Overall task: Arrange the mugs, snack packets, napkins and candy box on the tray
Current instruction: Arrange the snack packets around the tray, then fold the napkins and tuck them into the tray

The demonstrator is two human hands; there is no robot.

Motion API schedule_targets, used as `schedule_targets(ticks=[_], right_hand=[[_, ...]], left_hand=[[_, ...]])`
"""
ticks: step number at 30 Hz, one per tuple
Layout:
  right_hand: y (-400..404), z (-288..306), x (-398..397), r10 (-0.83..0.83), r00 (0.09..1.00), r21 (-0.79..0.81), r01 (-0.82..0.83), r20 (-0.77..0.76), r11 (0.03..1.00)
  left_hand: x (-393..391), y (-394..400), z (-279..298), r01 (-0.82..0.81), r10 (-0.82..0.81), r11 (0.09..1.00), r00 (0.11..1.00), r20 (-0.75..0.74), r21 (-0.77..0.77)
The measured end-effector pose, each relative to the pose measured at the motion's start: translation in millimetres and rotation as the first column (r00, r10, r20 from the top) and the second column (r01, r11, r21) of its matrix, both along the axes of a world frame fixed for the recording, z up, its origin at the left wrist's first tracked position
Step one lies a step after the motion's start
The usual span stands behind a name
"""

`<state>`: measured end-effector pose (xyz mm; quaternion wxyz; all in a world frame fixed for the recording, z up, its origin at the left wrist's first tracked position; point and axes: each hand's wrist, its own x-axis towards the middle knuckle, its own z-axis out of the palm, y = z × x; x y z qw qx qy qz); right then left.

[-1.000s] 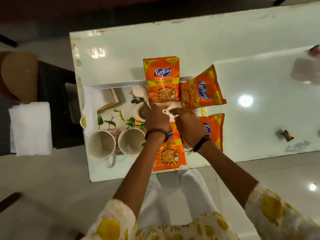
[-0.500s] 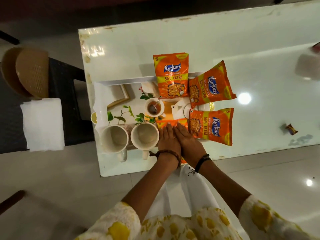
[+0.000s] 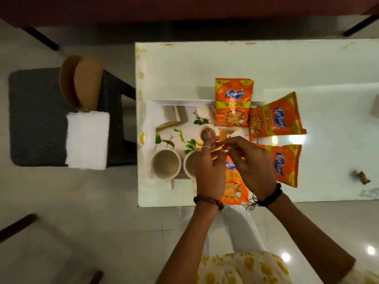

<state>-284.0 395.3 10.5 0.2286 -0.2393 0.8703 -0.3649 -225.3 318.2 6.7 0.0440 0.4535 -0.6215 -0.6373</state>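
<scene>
A white tray (image 3: 184, 102) with a printed picture of leaves and tea things lies on the white table (image 3: 205, 64). Two cream mugs (image 3: 165, 163) (image 3: 189, 160) stand side by side at its near left. Several orange snack packets lie on its right half: one at the far edge (image 3: 233, 102), one tilted at the right (image 3: 274, 117), one at the near right (image 3: 286, 165), one nearest me (image 3: 233, 186). My left hand (image 3: 209, 169) and my right hand (image 3: 249, 160) hover over that nearest packet, fingertips meeting, nothing visible in them. A white napkin (image 3: 151, 119) lies on the tray's left end.
A stack of white napkins (image 3: 87, 140) rests on a dark chair (image 3: 37, 119) left of the table, beside a brown woven hat (image 3: 82, 83). A small wrapped candy (image 3: 363, 177) lies on the table at the far right. The table's near edge is just below my wrists.
Both hands lay flat on the nearest packet half a second ago; they have lifted off it and drawn their fingertips together above it. The packets and mugs have not shifted.
</scene>
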Motion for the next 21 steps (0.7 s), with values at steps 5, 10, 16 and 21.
schedule_targets(ticks=[5, 10, 16, 21], right_hand=[[-109, 7, 28, 0.170, 0.984, -0.123, -0.162, 0.057, 0.979], [-219, -10, 56, 0.298, 0.954, -0.094, -0.294, 0.032, 0.951], [-318, -28, 34, 0.421, 0.881, 0.039, -0.423, -0.217, 0.905], [-360, -43, 15, 0.600, 0.702, 0.186, -0.577, -0.385, 0.795]], left_hand=[[34, -98, 10, -0.249, 0.245, 0.961, 0.968, -0.053, -0.121], [80, -204, -4, -0.299, 0.336, 0.883, 0.941, 0.043, -0.361], [78, -304, -36, -0.157, 0.261, 0.849, 0.955, 0.141, -0.504], [59, -342, -63, -0.029, 0.185, 0.868, 0.945, 0.270, -0.496]])
